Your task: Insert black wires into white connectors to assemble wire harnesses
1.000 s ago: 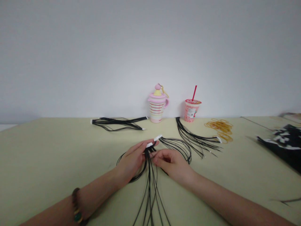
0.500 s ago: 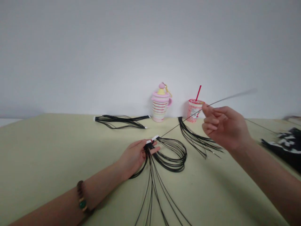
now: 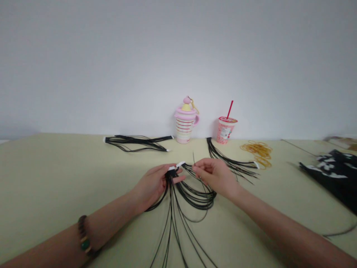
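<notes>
My left hand is closed on a black wire bundle with a white connector at its top. Loose wires fan down from that connector toward the near edge of view. A second white connector sits beside my left fingertips, its wires looping round to the right. My right hand pinches the end of a single thin black wire, just right of the second connector and above the loop. The wire's tip points upward, and part of its length is lost among the other wires.
Behind are another wire bundle, a pink striped cup and a pink drink cup with a straw. To the right lie a wire bundle, yellow rubber bands and a black-and-white cloth-like item.
My right hand has come down and left toward my left hand with a wire end in its fingers. The rubber bands now show. The view has shifted slightly right.
</notes>
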`<state>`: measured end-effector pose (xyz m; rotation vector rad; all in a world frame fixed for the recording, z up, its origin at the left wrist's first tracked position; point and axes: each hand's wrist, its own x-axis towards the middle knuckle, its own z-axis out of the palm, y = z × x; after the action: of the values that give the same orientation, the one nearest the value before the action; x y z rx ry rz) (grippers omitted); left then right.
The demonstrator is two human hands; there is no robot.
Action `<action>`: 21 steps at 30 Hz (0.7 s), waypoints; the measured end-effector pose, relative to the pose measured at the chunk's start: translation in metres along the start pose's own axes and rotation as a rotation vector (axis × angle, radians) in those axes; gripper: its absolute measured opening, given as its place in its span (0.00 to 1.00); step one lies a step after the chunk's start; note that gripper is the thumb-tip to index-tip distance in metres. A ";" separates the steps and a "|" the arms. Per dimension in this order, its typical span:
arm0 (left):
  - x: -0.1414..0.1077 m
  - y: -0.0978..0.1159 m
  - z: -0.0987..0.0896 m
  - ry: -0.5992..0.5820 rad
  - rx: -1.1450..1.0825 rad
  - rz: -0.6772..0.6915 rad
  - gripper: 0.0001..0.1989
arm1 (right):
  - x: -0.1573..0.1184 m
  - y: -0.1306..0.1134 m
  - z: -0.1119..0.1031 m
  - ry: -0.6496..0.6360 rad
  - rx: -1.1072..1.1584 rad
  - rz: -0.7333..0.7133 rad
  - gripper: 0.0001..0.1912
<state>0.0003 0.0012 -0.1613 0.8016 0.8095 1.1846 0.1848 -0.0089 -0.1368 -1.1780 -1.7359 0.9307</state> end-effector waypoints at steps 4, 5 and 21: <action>0.001 -0.002 -0.001 0.004 0.022 -0.005 0.08 | -0.008 0.022 0.020 -0.026 -0.284 -0.106 0.14; 0.001 -0.003 -0.001 -0.003 0.028 -0.009 0.09 | -0.009 0.024 0.021 -0.027 -0.322 -0.122 0.14; -0.001 0.000 0.001 -0.103 0.090 -0.004 0.10 | -0.007 0.023 0.018 -0.042 -0.490 -0.153 0.16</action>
<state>0.0012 0.0000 -0.1609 0.9265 0.7834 1.1006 0.1778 -0.0113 -0.1662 -1.3081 -2.1268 0.4494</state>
